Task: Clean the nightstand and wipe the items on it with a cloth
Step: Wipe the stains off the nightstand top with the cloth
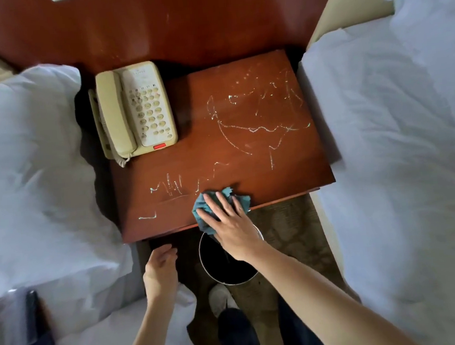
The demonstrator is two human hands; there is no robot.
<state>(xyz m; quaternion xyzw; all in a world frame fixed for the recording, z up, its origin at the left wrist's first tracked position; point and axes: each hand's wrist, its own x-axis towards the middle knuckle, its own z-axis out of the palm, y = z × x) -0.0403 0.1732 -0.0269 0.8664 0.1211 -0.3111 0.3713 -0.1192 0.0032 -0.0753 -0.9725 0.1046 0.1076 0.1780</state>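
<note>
Head view, looking down at a reddish wooden nightstand (192, 158) w/ white-sheeted beds (30, 174) on both sides. The right hand (228, 226) lies flat, fingers spread & straight, pressing a crumpled teal cloth (201, 208) onto the nightstand's front edge, near its middle; part of the cloth hangs over that edge. Pale squiggly streaks (258, 129) mark the nightstand's top, thickest at the back right, w/ more at the front left just beside the cloth. A cream corded phone (134, 111) sits on the nightstand's back left corner, handset in its cradle (red label at the near end). The left hand (160, 267) hangs below the nightstand's front edge, left of the cloth, fingers loosely curled, grasping nothing. On the carpet in front of the nightstand, under the right wrist, stands a round dark bin (211, 276); a white shoe (221, 299) is just beside it.
</note>
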